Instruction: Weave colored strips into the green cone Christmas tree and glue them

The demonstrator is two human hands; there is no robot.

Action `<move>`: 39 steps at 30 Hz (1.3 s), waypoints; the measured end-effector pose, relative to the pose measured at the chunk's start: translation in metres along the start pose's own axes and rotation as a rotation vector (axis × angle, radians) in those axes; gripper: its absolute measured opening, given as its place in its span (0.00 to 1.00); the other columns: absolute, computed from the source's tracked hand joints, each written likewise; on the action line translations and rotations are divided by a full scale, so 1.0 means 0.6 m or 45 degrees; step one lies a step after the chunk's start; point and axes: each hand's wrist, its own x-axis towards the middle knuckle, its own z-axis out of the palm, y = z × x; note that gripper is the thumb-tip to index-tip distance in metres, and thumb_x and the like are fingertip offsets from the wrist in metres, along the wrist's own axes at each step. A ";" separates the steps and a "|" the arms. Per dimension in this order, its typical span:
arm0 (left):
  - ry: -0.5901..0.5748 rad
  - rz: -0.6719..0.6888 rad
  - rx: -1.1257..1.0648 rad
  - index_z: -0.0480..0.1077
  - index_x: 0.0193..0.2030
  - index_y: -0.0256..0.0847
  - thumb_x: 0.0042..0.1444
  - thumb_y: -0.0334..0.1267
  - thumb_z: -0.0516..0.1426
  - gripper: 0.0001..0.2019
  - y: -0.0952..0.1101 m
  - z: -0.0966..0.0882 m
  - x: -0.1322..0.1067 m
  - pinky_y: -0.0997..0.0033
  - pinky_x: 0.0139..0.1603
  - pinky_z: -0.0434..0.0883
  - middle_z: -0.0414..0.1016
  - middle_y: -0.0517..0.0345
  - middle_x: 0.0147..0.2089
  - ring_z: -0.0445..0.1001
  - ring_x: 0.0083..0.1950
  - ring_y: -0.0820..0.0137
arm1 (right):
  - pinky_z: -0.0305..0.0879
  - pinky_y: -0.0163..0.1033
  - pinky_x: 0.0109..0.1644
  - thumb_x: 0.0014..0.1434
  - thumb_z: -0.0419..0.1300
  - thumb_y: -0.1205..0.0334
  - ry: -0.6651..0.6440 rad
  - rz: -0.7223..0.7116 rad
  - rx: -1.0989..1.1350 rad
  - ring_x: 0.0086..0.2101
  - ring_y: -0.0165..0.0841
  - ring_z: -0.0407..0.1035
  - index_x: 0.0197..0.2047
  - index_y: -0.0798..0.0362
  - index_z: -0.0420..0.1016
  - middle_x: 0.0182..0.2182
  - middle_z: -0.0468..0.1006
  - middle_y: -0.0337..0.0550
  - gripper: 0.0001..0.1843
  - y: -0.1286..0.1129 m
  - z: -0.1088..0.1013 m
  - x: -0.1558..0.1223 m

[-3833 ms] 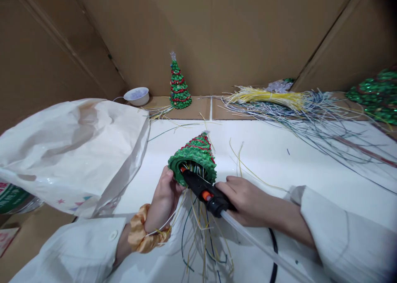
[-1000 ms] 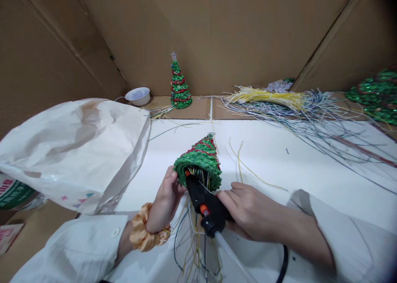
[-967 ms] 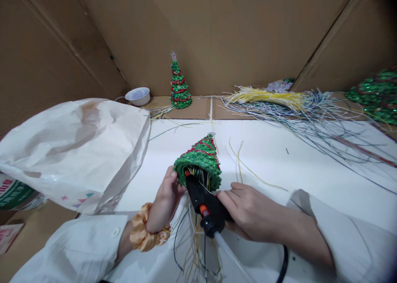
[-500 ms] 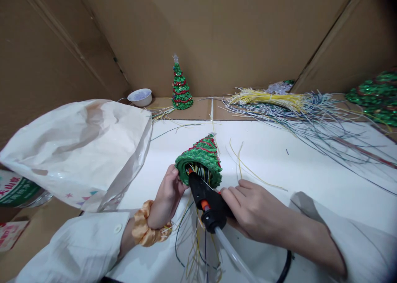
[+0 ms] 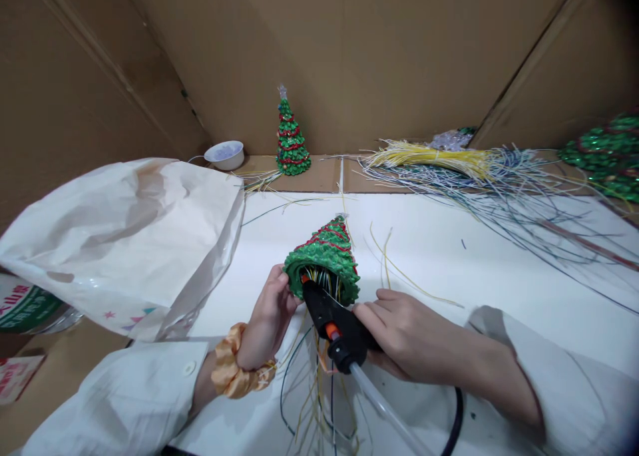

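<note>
A small green Christmas tree ornament [image 5: 324,248] with red garland lies tipped over, its hollow base facing me. My left hand [image 5: 273,309] grips the left edge of that base; some fingers are hidden behind it. Closed around a black hot glue gun [image 5: 344,329] is my right hand [image 5: 404,333]. The gun's orange-collared nozzle points into the hollow, beside several thin wires inside it. A clear glue stick [image 5: 384,406] sticks out of the gun's rear. Loose yellow, green and white wires [image 5: 317,403] hang below the tree onto the white table.
A second decorated tree [image 5: 292,140] stands at the back, near a white bowl [image 5: 224,155]. Bundled wires [image 5: 439,164] spread over the back right. A white plastic bag [image 5: 124,243] lies left; a larger green tree [image 5: 606,156] is far right. Cardboard walls [image 5: 339,63] enclose the table.
The tree and glue gun have shifted very slightly to the right. Both hands keep their hold, and the nozzle stays inside the base.
</note>
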 end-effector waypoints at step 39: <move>0.006 -0.060 -0.045 0.64 0.35 0.40 0.54 0.42 0.52 0.08 0.011 0.011 -0.005 0.68 0.42 0.68 0.72 0.57 0.41 0.71 0.44 0.66 | 0.48 0.39 0.27 0.63 0.43 0.65 0.194 0.041 -0.274 0.20 0.32 0.58 0.29 0.59 0.65 0.20 0.66 0.42 0.15 -0.008 0.000 0.001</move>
